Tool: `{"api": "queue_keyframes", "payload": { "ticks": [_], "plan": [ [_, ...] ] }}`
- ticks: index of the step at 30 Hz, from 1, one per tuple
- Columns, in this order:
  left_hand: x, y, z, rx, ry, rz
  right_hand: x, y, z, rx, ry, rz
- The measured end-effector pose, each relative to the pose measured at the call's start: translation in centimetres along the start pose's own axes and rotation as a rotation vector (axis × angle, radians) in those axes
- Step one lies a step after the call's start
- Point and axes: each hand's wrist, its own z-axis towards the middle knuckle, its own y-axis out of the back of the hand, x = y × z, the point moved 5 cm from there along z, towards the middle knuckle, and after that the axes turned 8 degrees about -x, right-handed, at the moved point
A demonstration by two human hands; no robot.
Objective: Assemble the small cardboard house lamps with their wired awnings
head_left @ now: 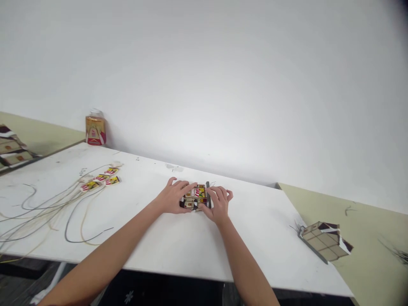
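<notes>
A small model house [191,204] with tan walls and dark windows lies on the white table between my hands. A red, white and yellow printed piece [200,192] sits against its upper part. My left hand [174,196] grips the house's left side, thumb at the near edge and index finger reaching over the top. From the right, my right hand [218,204] holds the other side, its thumb and index finger on the house beside a dark grey base strip [208,200]. My palms and fingers hide parts of the house.
Several red-and-yellow printed pieces [111,180] lie at the left, near long loose strands [68,221]. A gold-and-red container [95,129] stands at the back left. Another model house [327,241] rests at the table's right edge, and one more [13,148] at far left.
</notes>
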Motion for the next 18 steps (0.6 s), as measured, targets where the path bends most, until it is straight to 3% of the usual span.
{"api": "queue_keyframes", "payload": {
  "ticks": [5,10,13,18],
  "plan": [
    [0.8,3.1,0.2,-0.114,-0.128,0.202,0.0,1.4,-0.2,-0.169,0.016,0.056],
    [6.1,9.1,-1.4,-0.265,-0.049,0.398,0.2,1.2,-0.6,-0.179,0.050,0.085],
    [10.5,14.1,-4.2,-0.361,0.093,0.546,0.3,0.9,-0.7,-0.156,0.044,0.068],
    [16.4,22.2,-11.1,-0.362,0.338,0.842,0.4,0.9,-0.7,-0.131,0.025,0.060]
  ]
}}
